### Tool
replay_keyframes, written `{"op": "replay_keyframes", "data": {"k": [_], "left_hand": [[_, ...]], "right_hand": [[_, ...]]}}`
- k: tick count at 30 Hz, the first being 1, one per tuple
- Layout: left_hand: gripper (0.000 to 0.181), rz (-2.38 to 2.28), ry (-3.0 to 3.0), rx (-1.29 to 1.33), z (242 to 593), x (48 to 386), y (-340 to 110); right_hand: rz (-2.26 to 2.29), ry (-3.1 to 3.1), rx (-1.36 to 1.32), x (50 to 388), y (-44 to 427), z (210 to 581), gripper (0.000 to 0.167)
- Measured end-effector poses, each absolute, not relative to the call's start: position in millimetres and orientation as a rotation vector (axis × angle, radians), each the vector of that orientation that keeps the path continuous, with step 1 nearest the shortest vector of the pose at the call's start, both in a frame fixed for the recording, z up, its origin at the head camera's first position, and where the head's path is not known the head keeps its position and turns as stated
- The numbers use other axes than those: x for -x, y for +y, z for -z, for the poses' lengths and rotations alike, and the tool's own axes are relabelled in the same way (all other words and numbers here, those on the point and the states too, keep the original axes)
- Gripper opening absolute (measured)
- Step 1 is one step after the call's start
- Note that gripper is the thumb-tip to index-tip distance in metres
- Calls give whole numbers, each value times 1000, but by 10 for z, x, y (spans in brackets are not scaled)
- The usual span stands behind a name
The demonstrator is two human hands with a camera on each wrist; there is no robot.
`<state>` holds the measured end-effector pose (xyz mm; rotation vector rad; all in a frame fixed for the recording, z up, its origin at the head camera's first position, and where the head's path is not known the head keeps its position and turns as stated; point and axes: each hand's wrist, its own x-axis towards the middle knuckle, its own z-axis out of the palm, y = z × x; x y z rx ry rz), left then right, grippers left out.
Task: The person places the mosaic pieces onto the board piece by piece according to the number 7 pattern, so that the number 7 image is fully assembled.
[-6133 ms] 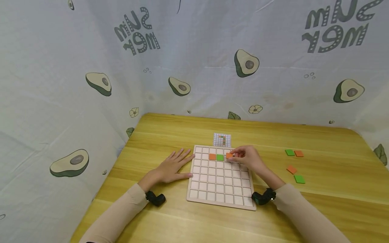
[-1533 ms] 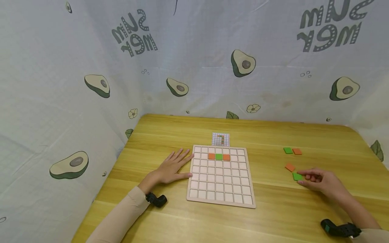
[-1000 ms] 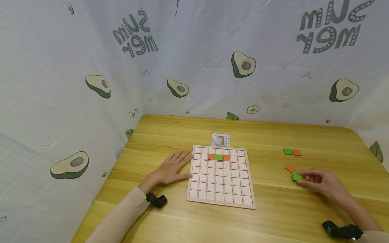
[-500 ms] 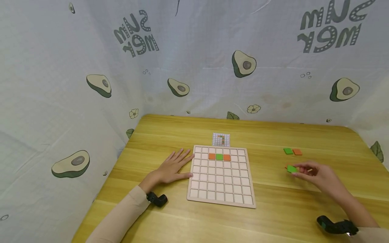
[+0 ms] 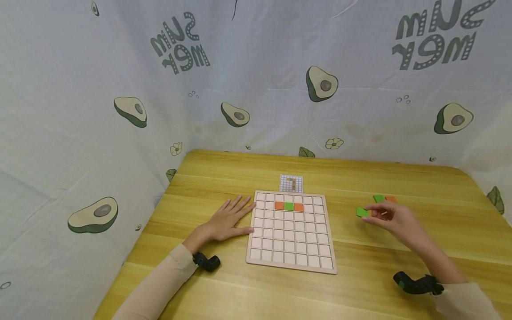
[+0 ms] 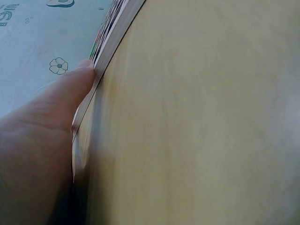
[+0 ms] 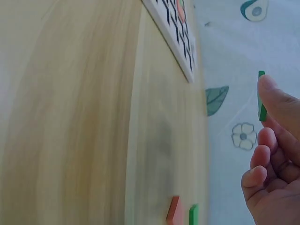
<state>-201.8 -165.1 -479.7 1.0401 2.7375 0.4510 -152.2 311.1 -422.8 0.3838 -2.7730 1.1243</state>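
My right hand [image 5: 396, 222] pinches a green square tile [image 5: 362, 212] between thumb and fingers, right of the board and raised above the table, as the right wrist view also shows. My left hand [image 5: 224, 223] lies spread on the table, its thumb and a fingertip touching the left edge of the pale wooden grid board [image 5: 291, 235]. In the board's second row from the far side sit an orange tile [image 5: 279, 206], a green tile [image 5: 289, 206] and another orange tile [image 5: 298, 207], side by side. A loose orange tile near my right hand is mostly hidden.
A small printed card [image 5: 291, 183] with a coloured grid pattern lies against the board's far edge. Beyond my right hand lie a loose green tile [image 5: 378, 198] and a loose orange tile [image 5: 390, 198]. A patterned cloth [image 5: 272, 120] hangs behind the wooden table [image 5: 224, 173].
The third tile in the row, orange, was placed earlier by my right hand. That hand then took the nearest green tile off the table and carried it left and away. My left hand stays put.
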Motion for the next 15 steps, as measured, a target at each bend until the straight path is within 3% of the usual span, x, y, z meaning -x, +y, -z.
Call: {"op": "replay_keyframes", "data": {"k": [15], "left_hand": [[80, -457, 2724, -1030, 4784, 2017, -1648]], "right_hand": [[-1161, -2799, -435, 1732, 2674, 4226, 26]]}}
